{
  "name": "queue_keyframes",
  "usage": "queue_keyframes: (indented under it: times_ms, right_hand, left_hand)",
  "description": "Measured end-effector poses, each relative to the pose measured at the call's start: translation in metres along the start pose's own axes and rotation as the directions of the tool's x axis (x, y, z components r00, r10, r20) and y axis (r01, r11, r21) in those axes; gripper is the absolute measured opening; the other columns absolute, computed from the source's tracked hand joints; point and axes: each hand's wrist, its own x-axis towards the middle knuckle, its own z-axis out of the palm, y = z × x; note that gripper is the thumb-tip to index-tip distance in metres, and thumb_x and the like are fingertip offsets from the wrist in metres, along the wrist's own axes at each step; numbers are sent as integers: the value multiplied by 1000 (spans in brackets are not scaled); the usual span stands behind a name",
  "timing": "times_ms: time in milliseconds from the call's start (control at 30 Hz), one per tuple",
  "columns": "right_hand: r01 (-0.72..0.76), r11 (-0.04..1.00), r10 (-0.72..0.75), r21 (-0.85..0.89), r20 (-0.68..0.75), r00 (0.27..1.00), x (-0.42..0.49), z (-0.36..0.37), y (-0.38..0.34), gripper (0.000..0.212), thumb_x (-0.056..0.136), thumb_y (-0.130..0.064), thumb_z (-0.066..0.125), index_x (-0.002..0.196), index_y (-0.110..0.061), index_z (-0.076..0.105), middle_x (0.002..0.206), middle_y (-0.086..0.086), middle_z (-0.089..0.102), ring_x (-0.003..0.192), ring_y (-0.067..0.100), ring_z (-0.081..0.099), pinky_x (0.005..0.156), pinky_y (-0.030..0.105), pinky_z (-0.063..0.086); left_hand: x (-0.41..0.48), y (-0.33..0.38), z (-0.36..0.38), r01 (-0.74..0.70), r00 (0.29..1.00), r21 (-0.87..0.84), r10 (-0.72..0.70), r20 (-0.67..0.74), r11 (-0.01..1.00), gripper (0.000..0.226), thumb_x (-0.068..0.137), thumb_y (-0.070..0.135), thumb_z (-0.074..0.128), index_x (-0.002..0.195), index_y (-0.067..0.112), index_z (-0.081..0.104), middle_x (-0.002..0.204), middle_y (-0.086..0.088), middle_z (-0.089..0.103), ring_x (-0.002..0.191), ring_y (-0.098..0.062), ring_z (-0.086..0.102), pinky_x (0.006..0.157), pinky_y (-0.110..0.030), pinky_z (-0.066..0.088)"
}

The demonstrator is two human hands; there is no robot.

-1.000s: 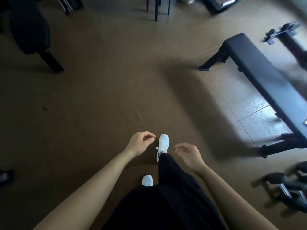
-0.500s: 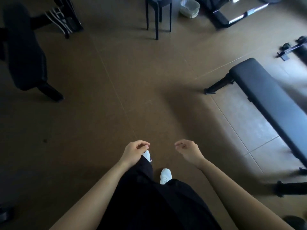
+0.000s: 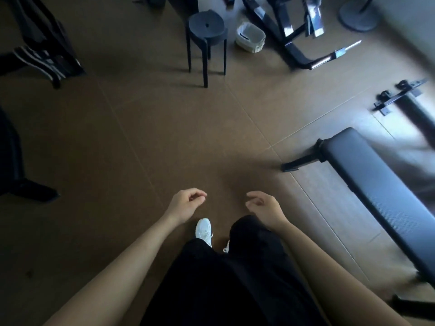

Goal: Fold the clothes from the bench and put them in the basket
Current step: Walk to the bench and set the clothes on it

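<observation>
We stand on brown floor, both arms held forward. Our left hand loosely curled, fingers near thumb, holding nothing. Our right hand likewise half-curled and empty. Hands apart, above black trousers and white shoe. Black padded bench at floor's right edge, its visible top bare; far end cut off by frame. Small pale basket near floor's far edge, just beside black stool. Striped dark garment draped on rack at far left corner.
</observation>
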Motion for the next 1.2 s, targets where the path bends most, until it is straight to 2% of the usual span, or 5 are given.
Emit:
queue_keyframes:
  times_ms: [367, 700, 933, 1067, 1200]
  right_hand:
    - [-70, 972, 90, 222, -78, 993, 222, -113, -111, 19, 90, -15, 69, 101, -30, 72, 85, -5, 71, 74, 12, 60, 69, 25, 44]
    - [5, 1000, -5, -3, 2, 1000, 429, -258, -247, 19, 92, -15, 66, 109, -15, 74, 92, 3, 72, 89, 20, 68, 80, 29, 50]
    - [-68, 997, 71, 47, -72, 995, 574, -326, -330, 14, 91, -17, 68, 103, -21, 74, 88, 0, 71, 85, 19, 68, 74, 29, 52]
    - [-110, 991, 118, 78, -92, 989, 646, -360, -383, 15, 95, -15, 66, 109, -16, 72, 90, 1, 70, 79, 14, 67, 70, 24, 52]
    - [-95, 993, 103, 73, -117, 988, 715, -403, -437, 15, 95, -18, 66, 109, -16, 72, 93, 3, 71, 80, 16, 68, 77, 28, 54]
  left_hand:
    - [251, 162, -61, 0, 999, 123, -6, 50, 992, 13, 94, 19, 69, 103, 21, 79, 99, 7, 78, 99, -11, 70, 96, -31, 52]
    - [439, 300, -109, 53, 998, 8, -54, 29, 999, 14, 95, 14, 68, 99, 21, 78, 97, 6, 79, 100, -14, 73, 94, -30, 54]
    - [601, 370, -152, 43, 996, -41, -39, 83, 998, 11, 88, 25, 70, 89, 35, 76, 89, 15, 78, 93, -8, 73, 88, -25, 52]
    - [706, 419, -187, -7, 990, 18, 5, 142, 1000, 16, 94, 13, 69, 94, 28, 76, 92, 10, 76, 80, 9, 65, 79, -14, 46]
    - [803, 486, -222, -57, 981, 86, 39, 192, 995, 15, 97, 15, 66, 107, 17, 76, 102, 6, 74, 91, 3, 65, 78, -9, 47]
